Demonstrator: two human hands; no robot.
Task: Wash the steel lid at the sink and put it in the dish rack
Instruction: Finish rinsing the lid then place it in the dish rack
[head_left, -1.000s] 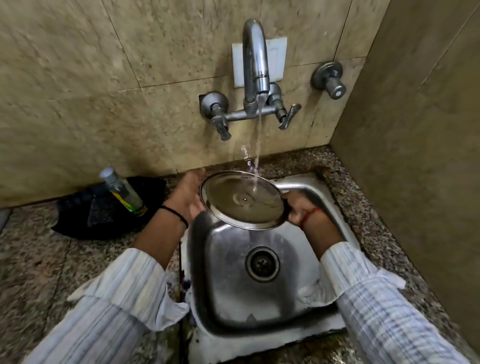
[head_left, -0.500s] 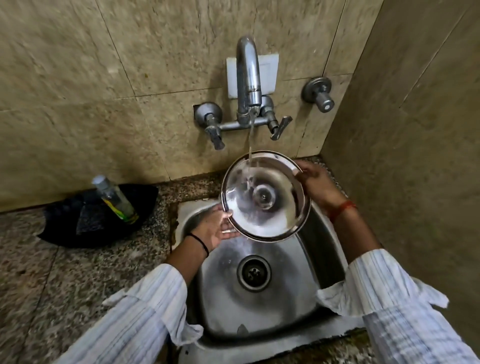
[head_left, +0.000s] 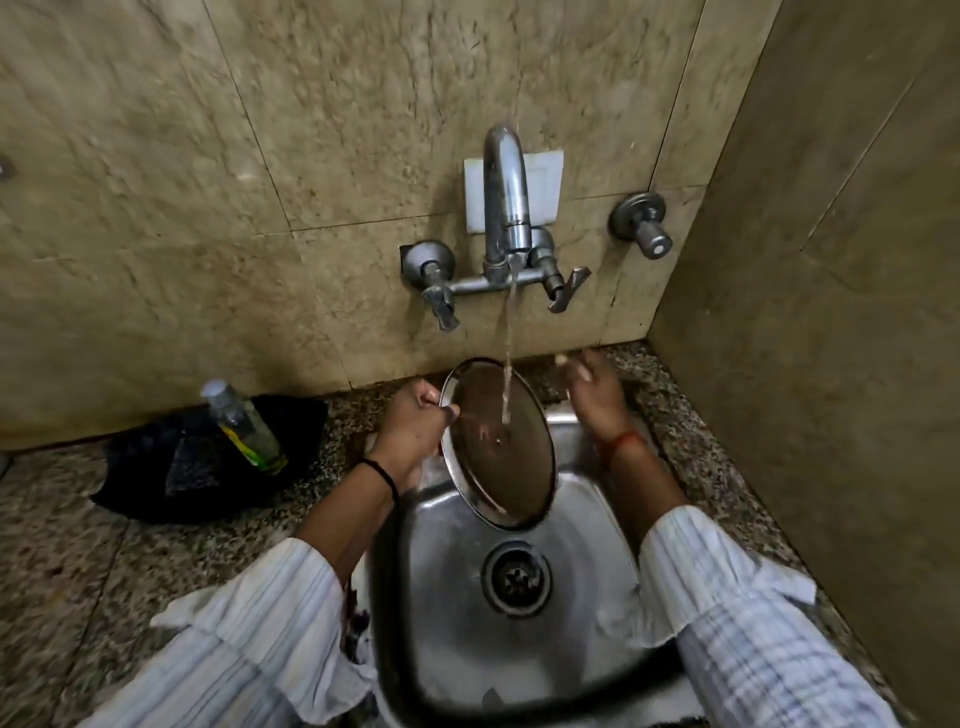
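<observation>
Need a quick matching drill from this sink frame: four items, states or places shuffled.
Items:
1. steel lid
2. left hand
3. right hand
4. bottle

States:
A. on the dark cloth, left of the sink
B. open, off the lid
C. under the tap stream, tilted
D. gripping the lid's rim

Pairs: 1-C, 2-D, 3-B, 4-A

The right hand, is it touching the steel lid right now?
Apart. The head view shows the right hand open beside the lid, with sink rim and counter visible between them.
</observation>
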